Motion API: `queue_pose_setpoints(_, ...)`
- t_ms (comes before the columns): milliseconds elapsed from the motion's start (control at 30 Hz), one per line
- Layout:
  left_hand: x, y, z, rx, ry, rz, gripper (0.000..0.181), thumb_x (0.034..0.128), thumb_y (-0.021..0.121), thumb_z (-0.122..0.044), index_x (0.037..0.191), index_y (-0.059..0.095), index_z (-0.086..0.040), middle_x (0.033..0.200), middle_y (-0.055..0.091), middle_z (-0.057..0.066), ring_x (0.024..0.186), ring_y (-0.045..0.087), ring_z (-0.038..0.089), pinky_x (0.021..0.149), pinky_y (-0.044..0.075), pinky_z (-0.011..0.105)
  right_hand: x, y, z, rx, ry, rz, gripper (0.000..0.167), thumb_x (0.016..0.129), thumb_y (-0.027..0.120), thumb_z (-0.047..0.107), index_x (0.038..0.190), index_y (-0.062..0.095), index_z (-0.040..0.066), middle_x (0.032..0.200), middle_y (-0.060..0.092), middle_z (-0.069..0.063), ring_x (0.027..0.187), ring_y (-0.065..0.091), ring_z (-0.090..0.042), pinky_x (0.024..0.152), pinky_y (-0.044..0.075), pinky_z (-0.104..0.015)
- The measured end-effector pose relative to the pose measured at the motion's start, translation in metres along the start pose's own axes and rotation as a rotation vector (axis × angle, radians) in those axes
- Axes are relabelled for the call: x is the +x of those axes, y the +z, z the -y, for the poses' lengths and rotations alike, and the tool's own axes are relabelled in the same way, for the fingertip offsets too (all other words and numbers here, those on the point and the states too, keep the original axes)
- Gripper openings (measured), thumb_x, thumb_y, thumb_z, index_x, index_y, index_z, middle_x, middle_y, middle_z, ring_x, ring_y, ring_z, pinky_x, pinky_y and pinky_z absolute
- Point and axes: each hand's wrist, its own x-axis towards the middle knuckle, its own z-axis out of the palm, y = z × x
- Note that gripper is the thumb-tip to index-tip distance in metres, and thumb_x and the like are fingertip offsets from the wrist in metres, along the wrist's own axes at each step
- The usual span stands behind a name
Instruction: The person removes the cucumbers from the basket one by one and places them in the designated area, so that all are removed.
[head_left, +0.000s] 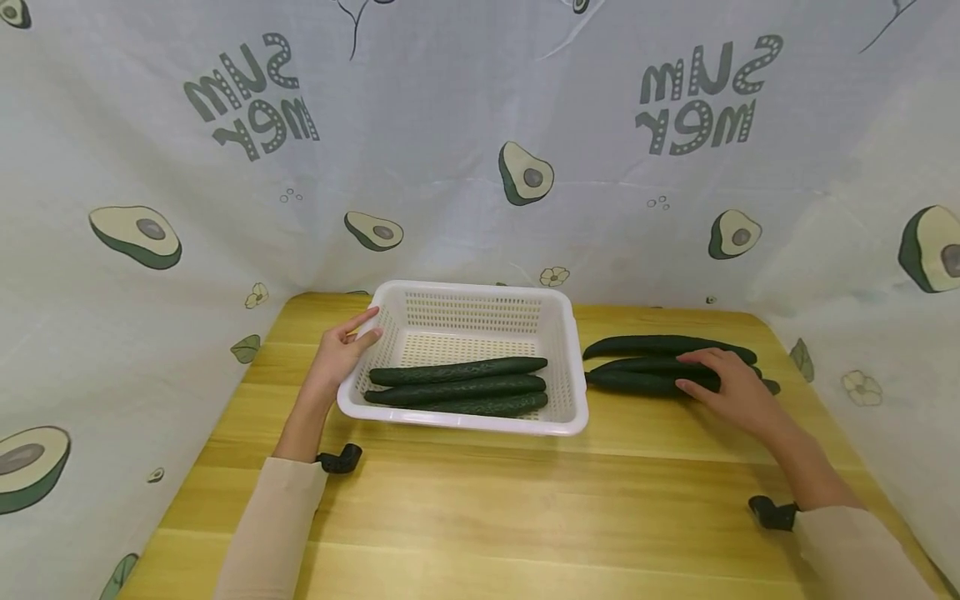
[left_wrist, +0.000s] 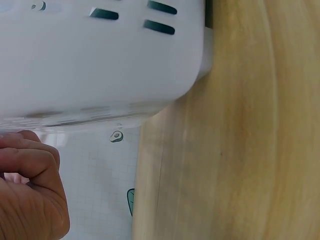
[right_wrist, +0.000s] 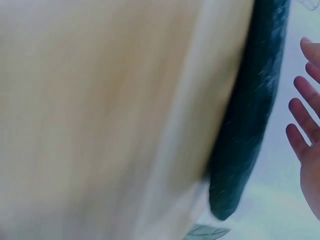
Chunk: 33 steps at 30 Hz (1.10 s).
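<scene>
A white perforated basket (head_left: 462, 423) holds three long dark-green cucumbers (head_left: 457, 390), lying side by side along its front. My left hand (head_left: 333, 360) grips the basket's left rim; in the left wrist view this hand (left_wrist: 32, 192) has bent fingers at the edge of the basket (left_wrist: 100, 65). To the right of the basket, three more cucumbers (head_left: 633, 383) lie on the table. Over the front ones is my right hand (head_left: 738, 396), fingers parted. The right wrist view has the hand (right_wrist: 311, 155) with extended fingers beside a cucumber (right_wrist: 247, 120), a gap between them.
The wooden table (head_left: 465, 517) stands against a white curtain (head_left: 450, 108) printed with avocados and lettering. Small black devices (head_left: 341, 459) show at both wrists. Beyond the nearer cucumbers, the rearmost cucumber (head_left: 660, 344) lies close to the table's back edge.
</scene>
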Motion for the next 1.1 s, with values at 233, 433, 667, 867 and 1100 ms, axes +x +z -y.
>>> queue_pose_setpoints(233,-0.001,-0.001,-0.001,0.001,0.006,0.008,0.054,0.1018,0.065,-0.040,0.154,0.050,-0.032,0.137,0.065,0.021,0.101,0.069,0.016,0.078,0.059,0.026,0.017,-0.003,0.029,0.079,-0.003,-0.005,0.040,0.100,0.069,0.021,0.135,0.061,0.004,0.138,0.056,-0.025,0.129,0.045,-0.052,0.097,0.037,-0.072)
queue_pose_setpoints(433,-0.001,-0.002,0.001,-0.015,-0.001,0.005,0.054,0.1008,0.067,-0.041,0.153,0.052,-0.034,0.127,0.070,0.021,0.094,0.069,0.013,0.077,0.058,0.025,0.032,0.002,0.052,0.121,-0.011,-0.031,0.040,0.103,0.066,0.023,0.137,0.061,0.004,0.137,0.059,-0.024,0.128,0.050,-0.049,0.099,0.039,-0.070)
queue_pose_setpoints(667,-0.002,-0.002,0.001,-0.024,0.003,-0.004,0.053,0.1009,0.067,-0.039,0.152,0.053,-0.032,0.107,0.074,0.016,0.089,0.069,0.012,0.075,0.059,0.026,0.051,0.008,0.081,0.166,-0.034,-0.064,0.040,0.103,0.066,0.022,0.137,0.061,0.002,0.136,0.061,-0.023,0.123,0.055,-0.045,0.100,0.042,-0.067)
queue_pose_setpoints(867,-0.003,-0.002,0.002,-0.030,-0.005,-0.004,0.053,0.1012,0.067,-0.037,0.152,0.053,-0.032,0.084,0.071,0.003,0.085,0.068,0.011,0.074,0.058,0.025,0.067,0.015,0.108,0.226,-0.040,-0.028,0.040,0.102,0.067,0.021,0.138,0.061,0.004,0.137,0.062,-0.020,0.123,0.055,-0.042,0.103,0.043,-0.066)
queue_pose_setpoints(1100,-0.002,-0.002,0.000,-0.030,0.022,-0.005,0.053,0.1014,0.067,-0.035,0.152,0.053,-0.031,0.091,0.074,0.013,0.081,0.068,0.010,0.072,0.057,0.023,0.091,0.029,0.140,0.253,-0.086,0.042,0.045,0.102,0.068,0.027,0.139,0.060,0.004,0.139,0.061,-0.018,0.125,0.058,-0.039,0.103,0.047,-0.062)
